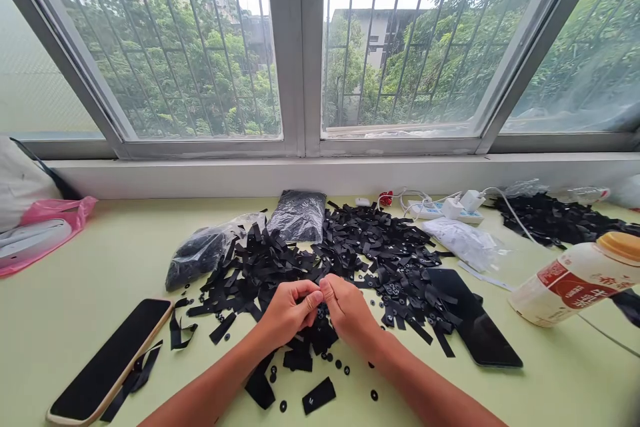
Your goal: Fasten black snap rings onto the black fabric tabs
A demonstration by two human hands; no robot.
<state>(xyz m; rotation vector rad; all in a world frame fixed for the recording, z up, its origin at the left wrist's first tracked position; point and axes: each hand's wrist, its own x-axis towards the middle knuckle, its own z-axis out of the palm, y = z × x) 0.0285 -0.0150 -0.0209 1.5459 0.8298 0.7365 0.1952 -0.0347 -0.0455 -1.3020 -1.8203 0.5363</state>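
My left hand [289,310] and my right hand [347,312] meet at the fingertips over the near edge of a pile of black fabric strips [285,257]. Both are closed in a pinch, and whatever lies between the fingers is hidden. Just below them rests a black fabric label [319,395] marked with a white M. Several small round black discs with a hole, one of them a black disc [374,395], are scattered around the strips and under my wrists.
Left lies a phone [113,360] beside loose strips; right, a dark tablet-like slab [475,320] and a bottle [575,280]. Behind the pile sit plastic bags of black pieces [297,213], a bag of white pieces [467,240] and a power strip [445,212], below the window.
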